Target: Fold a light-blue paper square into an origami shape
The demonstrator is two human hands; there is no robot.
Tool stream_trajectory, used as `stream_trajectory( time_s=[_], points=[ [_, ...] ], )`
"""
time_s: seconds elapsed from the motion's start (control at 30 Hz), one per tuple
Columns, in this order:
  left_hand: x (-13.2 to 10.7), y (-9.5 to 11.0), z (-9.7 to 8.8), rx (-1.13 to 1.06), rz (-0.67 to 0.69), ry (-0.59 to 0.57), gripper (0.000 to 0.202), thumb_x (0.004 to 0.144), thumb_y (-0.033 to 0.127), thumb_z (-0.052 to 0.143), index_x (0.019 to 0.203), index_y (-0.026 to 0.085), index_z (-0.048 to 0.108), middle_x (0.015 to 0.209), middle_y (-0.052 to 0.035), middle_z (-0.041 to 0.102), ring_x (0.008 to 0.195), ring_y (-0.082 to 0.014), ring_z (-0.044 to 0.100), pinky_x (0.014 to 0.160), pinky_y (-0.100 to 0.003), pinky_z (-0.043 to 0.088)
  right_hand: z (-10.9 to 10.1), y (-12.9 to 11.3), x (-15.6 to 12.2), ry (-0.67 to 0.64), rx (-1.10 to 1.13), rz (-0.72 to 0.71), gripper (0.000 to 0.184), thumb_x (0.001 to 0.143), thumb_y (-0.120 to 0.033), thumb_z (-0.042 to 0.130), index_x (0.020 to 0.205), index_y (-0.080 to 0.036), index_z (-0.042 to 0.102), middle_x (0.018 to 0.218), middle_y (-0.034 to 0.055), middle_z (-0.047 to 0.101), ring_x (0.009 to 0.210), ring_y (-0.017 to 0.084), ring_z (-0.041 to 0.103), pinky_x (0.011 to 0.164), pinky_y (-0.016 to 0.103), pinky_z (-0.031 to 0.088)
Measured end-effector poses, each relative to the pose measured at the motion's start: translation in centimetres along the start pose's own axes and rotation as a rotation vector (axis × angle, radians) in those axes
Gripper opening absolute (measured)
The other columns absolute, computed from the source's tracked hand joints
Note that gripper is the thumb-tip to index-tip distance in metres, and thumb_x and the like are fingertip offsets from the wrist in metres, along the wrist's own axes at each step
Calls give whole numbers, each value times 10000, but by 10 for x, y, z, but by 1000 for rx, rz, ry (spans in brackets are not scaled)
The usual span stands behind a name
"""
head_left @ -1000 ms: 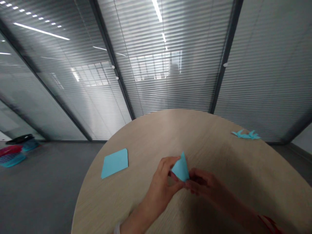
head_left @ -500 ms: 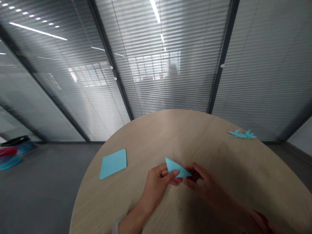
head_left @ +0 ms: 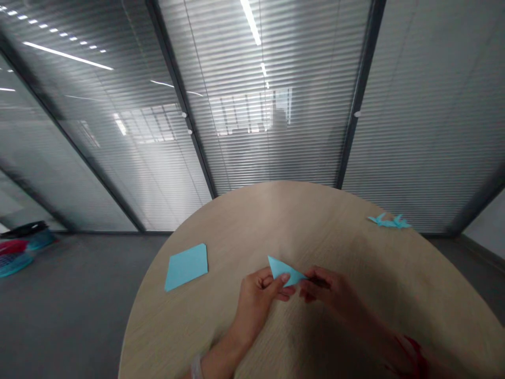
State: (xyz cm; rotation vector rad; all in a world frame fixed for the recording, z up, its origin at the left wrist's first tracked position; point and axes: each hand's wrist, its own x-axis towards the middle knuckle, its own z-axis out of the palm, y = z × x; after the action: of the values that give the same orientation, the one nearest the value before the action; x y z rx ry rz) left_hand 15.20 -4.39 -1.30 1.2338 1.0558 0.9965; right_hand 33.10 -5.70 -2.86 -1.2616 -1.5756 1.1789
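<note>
A small light-blue folded paper triangle [head_left: 283, 269] is pinched between both my hands just above the round wooden table [head_left: 276, 221]. My left hand [head_left: 260, 295] grips its lower left part, thumb on top and fingers curled under. At the triangle's right tip, my right hand [head_left: 329, 289] pinches it with closed fingers. The paper's free point sticks up and to the left.
A flat light-blue paper square [head_left: 187, 266] lies on the table to the left. Folded blue paper figures [head_left: 389, 221] sit near the table's far right edge. Glass walls with blinds stand behind. Coloured baskets [head_left: 19, 247] rest on the grey floor at far left.
The paper triangle turned from pointing upward to lying flatter with its point to the left. Both hands stayed on it and closed in nearer each other.
</note>
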Motion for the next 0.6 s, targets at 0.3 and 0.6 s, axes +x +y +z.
stream_trajectory(
  time_s=[0.3,0.6],
  points=[
    [-1,4,1,-7,9,-75,499,761,604,605,711,116,696,614,-76,694,616,-210,688,584,-268,538,-5,1,0,-68,85,7,272,827,-391,559,697,-159,618,593,35,656,561,153,588,581,266,455],
    [-4,-2,-3,126,107,48,861,699,257,755,1433,224,305,1183,-108,612,790,-176,629,678,-313,554,-7,-3,0,-64,82,16,275,795,-401,583,640,-174,594,561,-10,566,549,133,528,553,245,402]
  ],
)
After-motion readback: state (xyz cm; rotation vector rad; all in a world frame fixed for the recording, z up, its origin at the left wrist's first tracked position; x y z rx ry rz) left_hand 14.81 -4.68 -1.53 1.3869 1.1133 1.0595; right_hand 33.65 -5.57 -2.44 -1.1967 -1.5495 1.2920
